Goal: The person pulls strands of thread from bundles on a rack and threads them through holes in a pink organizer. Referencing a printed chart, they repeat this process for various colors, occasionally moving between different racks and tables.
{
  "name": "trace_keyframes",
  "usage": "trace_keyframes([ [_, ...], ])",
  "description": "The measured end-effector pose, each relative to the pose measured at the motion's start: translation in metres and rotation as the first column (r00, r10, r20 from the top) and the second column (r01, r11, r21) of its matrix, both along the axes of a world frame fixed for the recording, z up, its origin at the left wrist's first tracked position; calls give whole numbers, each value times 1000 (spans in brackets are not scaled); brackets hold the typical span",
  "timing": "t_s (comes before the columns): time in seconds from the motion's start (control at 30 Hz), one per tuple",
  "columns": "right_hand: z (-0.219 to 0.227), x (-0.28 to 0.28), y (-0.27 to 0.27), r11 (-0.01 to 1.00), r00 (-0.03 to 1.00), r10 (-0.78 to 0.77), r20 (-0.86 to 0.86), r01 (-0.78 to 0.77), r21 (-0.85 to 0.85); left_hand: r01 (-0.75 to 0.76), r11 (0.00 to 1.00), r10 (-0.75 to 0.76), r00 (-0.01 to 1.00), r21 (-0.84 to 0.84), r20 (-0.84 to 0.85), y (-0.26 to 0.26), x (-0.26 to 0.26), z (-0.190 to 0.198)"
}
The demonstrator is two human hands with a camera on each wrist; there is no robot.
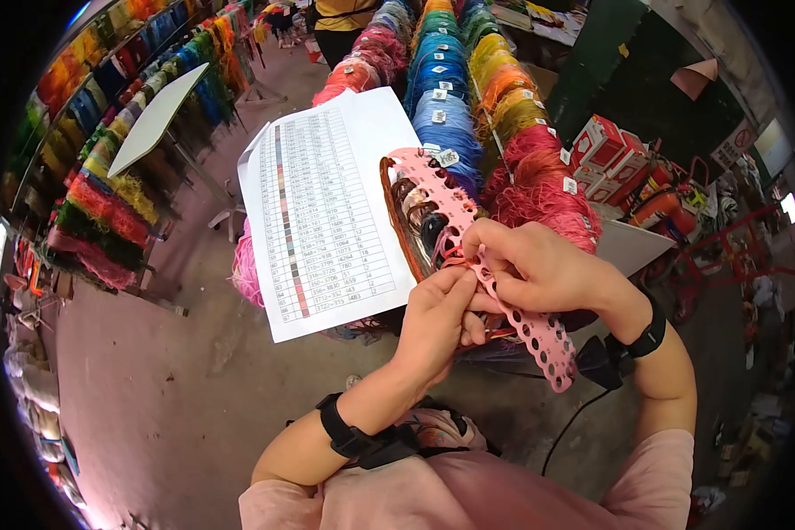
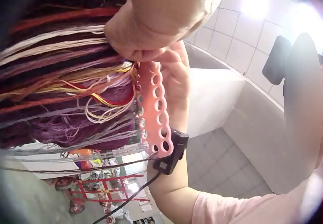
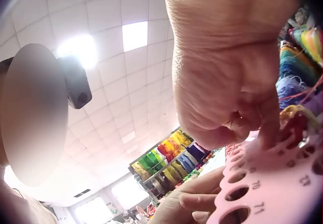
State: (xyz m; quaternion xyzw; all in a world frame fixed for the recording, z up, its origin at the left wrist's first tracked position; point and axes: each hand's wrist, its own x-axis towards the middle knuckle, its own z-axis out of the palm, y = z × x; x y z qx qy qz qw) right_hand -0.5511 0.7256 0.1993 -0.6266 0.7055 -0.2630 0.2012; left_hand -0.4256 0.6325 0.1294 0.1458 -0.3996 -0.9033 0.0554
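Note:
A long pink card with scalloped, numbered holes (image 1: 546, 340) runs diagonally under both hands; its holes show close up in the right wrist view (image 3: 272, 193). Strands of several colours hang from its upper part, spread out in the left wrist view (image 2: 65, 77). The left hand (image 1: 435, 322) pinches at the card's left edge, thumb and forefinger on a reddish strand. Over the card, the right hand (image 1: 539, 265) has its fingers bent and pinched at the same spot; the strand between its fingertips is too small to make out. A printed sheet with a numbered colour chart (image 1: 327, 221) lies left of the card.
Rows of coloured yarn hanks (image 1: 442, 71) with small tags extend away beyond the card. Red and white boxes (image 1: 602, 150) are at the right. A pale board (image 1: 159, 119) and racks of yarn stand at the left. A person in a yellow top (image 1: 344, 16) is at the far end.

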Motion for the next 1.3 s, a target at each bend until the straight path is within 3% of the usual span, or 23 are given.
trace_keyframes([
  [0.07, -1, 1, -1, 1000, 998, -2, -65, 0, -17, -7, 1000, 7, 1000, 11, -7, 0, 0, -1],
  [0.17, 16, 6, 0, 995, 996, -84, -25, 85, 41, -8, 1000, 9, 1000, 8, -16, -1, 1, -3],
  [0.4, 17, 8, -5, 999, 977, 17, -214, -7, 48, 24, 1000, -24, 999, 9, -48, -2, -1, -6],
  [0.77, 11, 15, -10, 997, 946, 23, -322, 3, 80, 26, 1000, -26, 999, 7, -39, -2, 0, -4],
  [0.9, -4, 21, 5, 988, 981, -148, -128, 140, -70, -32, 999, 34, 998, 38, -46, 2, 2, -4],
  [1.0, -25, 33, 19, 915, 947, -292, -135, 235, -328, -137, 990, 139, 989, 23, -55, 9, 9, -9],
  [1.07, -32, 40, 27, 898, 927, -348, -141, 286, -334, -198, 977, 195, 980, -74, -50, 10, 21, -7],
  [1.1, -36, 43, 30, 888, 917, -373, -139, 310, -339, -153, 976, 148, 988, -157, -44, 7, 29, -6],
  [1.17, -43, 45, 32, 880, 906, -385, -177, 302, -367, -282, 938, 238, 947, -203, -216, 7, 37, -3],
  [1.2, -47, 47, 32, 875, 897, -394, -199, 299, -380, -267, 943, 208, 938, -198, -277, 5, 37, -3],
  [1.3, -52, 50, 31, 811, 884, -461, -82, 382, -443, 172, 985, -161, 953, 22, -258, -7, 40, 9],
])
